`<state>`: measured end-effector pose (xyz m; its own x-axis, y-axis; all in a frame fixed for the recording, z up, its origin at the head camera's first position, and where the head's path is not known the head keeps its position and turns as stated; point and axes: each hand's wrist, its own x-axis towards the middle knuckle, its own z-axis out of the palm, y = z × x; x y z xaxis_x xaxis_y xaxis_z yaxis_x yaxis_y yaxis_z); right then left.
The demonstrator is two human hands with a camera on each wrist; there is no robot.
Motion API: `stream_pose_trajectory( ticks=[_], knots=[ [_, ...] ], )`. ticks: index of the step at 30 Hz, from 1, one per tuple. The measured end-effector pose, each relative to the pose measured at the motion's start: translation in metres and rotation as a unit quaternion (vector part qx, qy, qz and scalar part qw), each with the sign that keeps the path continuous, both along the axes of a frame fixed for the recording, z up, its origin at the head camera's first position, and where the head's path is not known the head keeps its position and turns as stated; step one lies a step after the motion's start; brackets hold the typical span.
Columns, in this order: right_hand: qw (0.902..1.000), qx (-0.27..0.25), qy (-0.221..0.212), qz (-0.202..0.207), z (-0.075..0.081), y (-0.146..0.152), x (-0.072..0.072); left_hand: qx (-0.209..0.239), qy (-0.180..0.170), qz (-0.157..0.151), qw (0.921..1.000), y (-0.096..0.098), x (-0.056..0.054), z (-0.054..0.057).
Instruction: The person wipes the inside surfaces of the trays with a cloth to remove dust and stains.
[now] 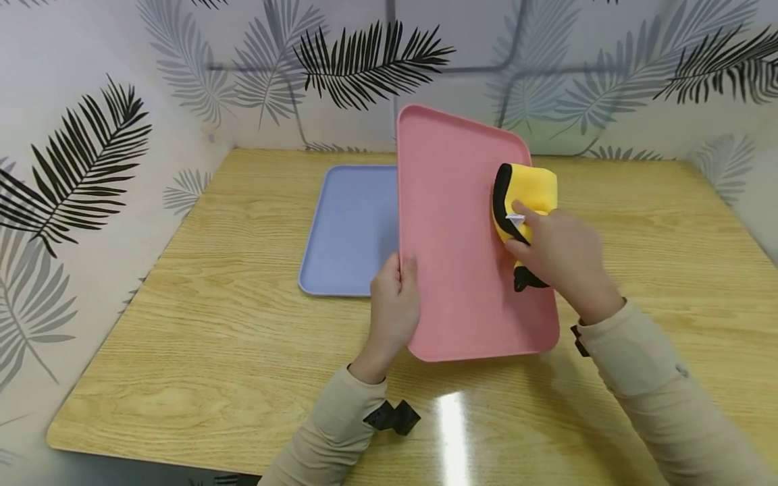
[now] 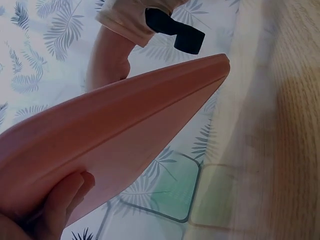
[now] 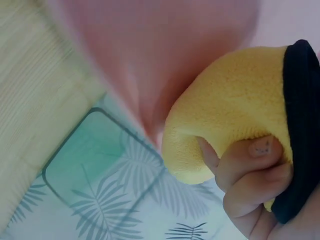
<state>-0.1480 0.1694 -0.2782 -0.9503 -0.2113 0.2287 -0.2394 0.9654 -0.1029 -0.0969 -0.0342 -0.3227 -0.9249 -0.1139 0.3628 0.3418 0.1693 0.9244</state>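
A pink rectangular tray (image 1: 452, 236) is tilted up above the table, its inner face toward the head camera. My left hand (image 1: 394, 307) grips its left edge, with the thumb on the near side. In the left wrist view, fingers (image 2: 67, 197) curl against the tray's underside (image 2: 125, 155). My right hand (image 1: 565, 260) holds a yellow cloth with black trim (image 1: 535, 185) against the right part of the tray's inner face. The right wrist view shows the folded yellow cloth (image 3: 225, 95) bunched in curled fingers (image 3: 252, 170).
A blue tray (image 1: 352, 233) lies flat on the wooden table (image 1: 213, 324), partly hidden behind the pink tray. Leaf-patterned wall covering (image 1: 255, 88) stands beyond the table's back edge and along its left side. Dark wrist mounts (image 1: 392, 417) sit near the sleeves.
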Motion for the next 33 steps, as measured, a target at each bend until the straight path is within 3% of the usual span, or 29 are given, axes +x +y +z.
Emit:
stream_pose_trajectory(
  ticks=[15, 19, 23, 27, 33],
  knots=[
    [0.9939, -0.001, 0.075, 0.082, 0.009, -0.046, 0.016, 0.015, 0.005, 0.001, 0.9999, 0.002, -0.002, -0.002],
    [0.9843, -0.009, 0.111, 0.137, 0.008, -0.054, 0.018, 0.014, 0.007, -0.003, 0.9999, 0.004, -0.002, -0.003],
    [0.9667, -0.021, 0.16, 0.199, 0.006, -0.06, 0.022, 0.01, 0.007, -0.003, 0.9999, 0.005, -0.001, -0.002],
    [0.954, -0.028, 0.188, 0.232, 0.005, -0.061, 0.024, 0.008, 0.01, 0.003, 0.9999, 0.006, -0.002, -0.002],
    [0.9579, -0.025, 0.165, 0.233, 0.007, -0.053, 0.023, 0.013, 0.019, 0.003, 0.9997, 0.006, -0.003, -0.003]
  ],
)
